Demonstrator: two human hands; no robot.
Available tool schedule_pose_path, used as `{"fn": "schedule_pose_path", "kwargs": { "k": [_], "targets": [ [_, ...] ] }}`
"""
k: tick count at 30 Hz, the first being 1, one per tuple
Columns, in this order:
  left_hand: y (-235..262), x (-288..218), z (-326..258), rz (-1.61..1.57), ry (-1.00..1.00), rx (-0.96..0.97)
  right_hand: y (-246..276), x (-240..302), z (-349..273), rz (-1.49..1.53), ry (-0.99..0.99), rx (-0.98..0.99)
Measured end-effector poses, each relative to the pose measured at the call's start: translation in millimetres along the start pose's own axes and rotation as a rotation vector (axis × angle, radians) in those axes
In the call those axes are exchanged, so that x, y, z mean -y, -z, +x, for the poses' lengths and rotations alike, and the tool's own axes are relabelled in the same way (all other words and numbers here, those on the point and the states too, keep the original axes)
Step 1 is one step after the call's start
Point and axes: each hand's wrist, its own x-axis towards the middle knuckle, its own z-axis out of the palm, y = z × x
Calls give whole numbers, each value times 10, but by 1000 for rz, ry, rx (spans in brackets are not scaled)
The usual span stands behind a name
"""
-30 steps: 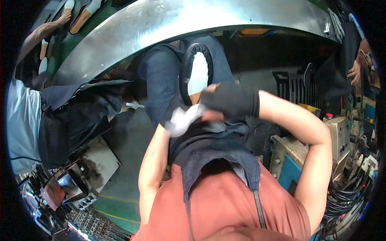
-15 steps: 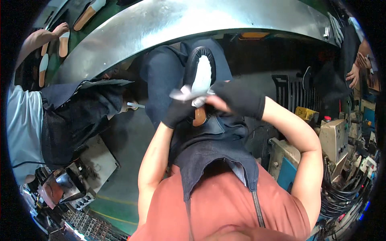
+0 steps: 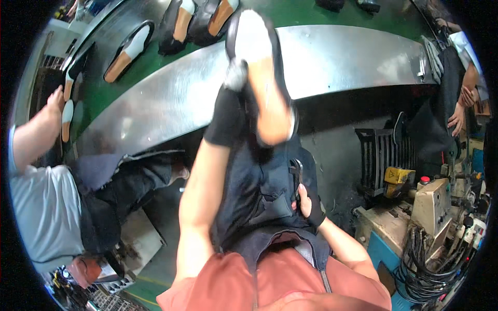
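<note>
My left hand point(image 3: 235, 78), its fingers covered in pale wrapping and its wrist in a black sleeve, grips the side of a black shoe upper point(image 3: 283, 78) at arm's length over the metal edge. The shoe's underside faces me, with a white forepart and a tan insole point(image 3: 272, 106) toward the heel; motion smears it slightly. Low at my lap, my right hand point(image 3: 307, 203) is closed around a pair of dark metal pincers point(image 3: 297, 170), their curved head pointing away from me. A dark apron point(image 3: 259, 176) covers my legs beneath both hands.
A curved metal ledge point(image 3: 353, 57) borders a green conveyor surface point(image 3: 295, 13). Several similar shoes, one a black shoe point(image 3: 129, 51), lie on it. A co-worker's arm point(image 3: 39, 127) reaches in at left; another person's hand point(image 3: 456, 120) is at right, beyond a machine point(image 3: 430, 202) with cables.
My left hand has carried the shoe from my lap up and forward over the ledge. My right hand has come away from it, back to my lap. More of the green surface shows.
</note>
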Motion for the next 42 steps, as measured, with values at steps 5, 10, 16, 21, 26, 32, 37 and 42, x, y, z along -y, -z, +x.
{"fn": "schedule_pose_path", "kwargs": {
  "k": [5, 10, 16, 21, 26, 32, 37, 42],
  "targets": [
    [6, -254, 935, 700, -417, 167, 85, 395, 500, -55, -137, 134],
    [451, -570, 1685, 1692, -567, -332, 52, 801, 800, -103, -99, 203],
    [772, -820, 2027, 1918, -319, -332, -27, 934, 822, -104, -196, 246],
    [943, -1145, 1136, 736, -21, -79, -34, 901, 686, -151, -117, 259],
    [1176, -833, -1070, 686, -297, -264, 122, 537, 406, -12, -75, 169],
    [1193, -187, -1948, 954, -554, -6, 151, 665, -245, 56, 127, 157],
    [473, -185, -1633, 1548, -556, 313, 148, 843, -703, -36, 204, 319],
    [536, -26, -1102, 1341, -480, 482, 44, 925, -1018, -134, 271, 470]
  ]
}}
